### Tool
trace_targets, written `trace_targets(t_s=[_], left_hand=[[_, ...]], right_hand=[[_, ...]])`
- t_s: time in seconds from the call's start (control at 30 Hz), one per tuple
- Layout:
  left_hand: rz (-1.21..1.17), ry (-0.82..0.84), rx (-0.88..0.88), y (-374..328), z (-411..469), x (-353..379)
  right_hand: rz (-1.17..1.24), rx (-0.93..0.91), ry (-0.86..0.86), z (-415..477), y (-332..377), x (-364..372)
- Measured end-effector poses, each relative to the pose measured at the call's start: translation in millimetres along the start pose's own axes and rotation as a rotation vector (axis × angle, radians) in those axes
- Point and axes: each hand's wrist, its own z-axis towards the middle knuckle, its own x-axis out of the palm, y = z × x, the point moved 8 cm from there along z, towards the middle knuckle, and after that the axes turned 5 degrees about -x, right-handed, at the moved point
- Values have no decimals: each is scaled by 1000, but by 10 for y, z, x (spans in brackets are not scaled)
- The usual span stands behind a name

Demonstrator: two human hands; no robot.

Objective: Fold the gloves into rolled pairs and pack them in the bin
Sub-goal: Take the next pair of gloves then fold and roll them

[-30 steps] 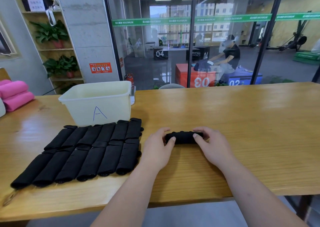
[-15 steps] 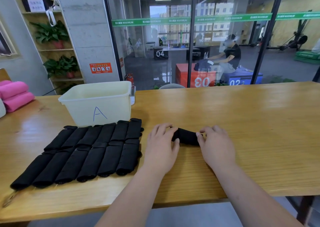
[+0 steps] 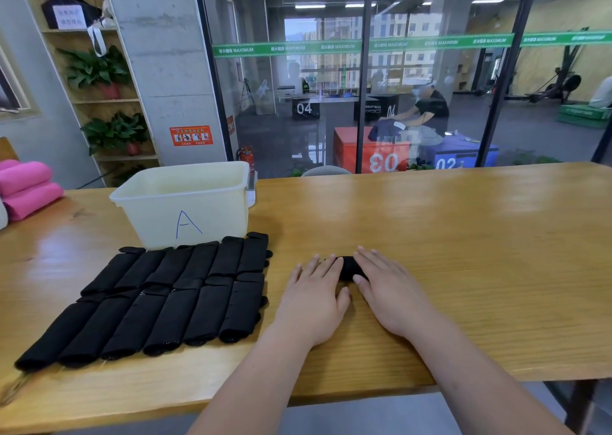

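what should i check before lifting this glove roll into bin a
1. Glove roll pinned on the table: ok, left hand and right hand press flat on it.
2. Roll tight and finished: cannot tell, the hands cover most of it.
3. Grip for lifting: not ok, fingers straight, none curled round it.
4. Bin upright, top open: ok, behind the finished rolls.
5. Room in the bin: cannot tell, its floor is hidden.

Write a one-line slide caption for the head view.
Left hand and right hand press a glove roll on the table near the bin.
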Motion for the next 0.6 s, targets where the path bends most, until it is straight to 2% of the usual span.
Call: trace_targets(t_s=[0.17, 0.4, 0.5, 0.6], left_hand=[[-12, 44, -1, 2, 13, 3], [-137, -204, -41, 21, -81, -289], [-193, -201, -74, 55, -102, -348], [-261, -171, -107, 113, -88, -318]], right_hand=[[7, -6, 61, -7, -13, 39], [231, 105, -244, -104, -111, -237], [269, 173, -341, -153, -190, -339], [327, 132, -368, -173, -156, -365]])
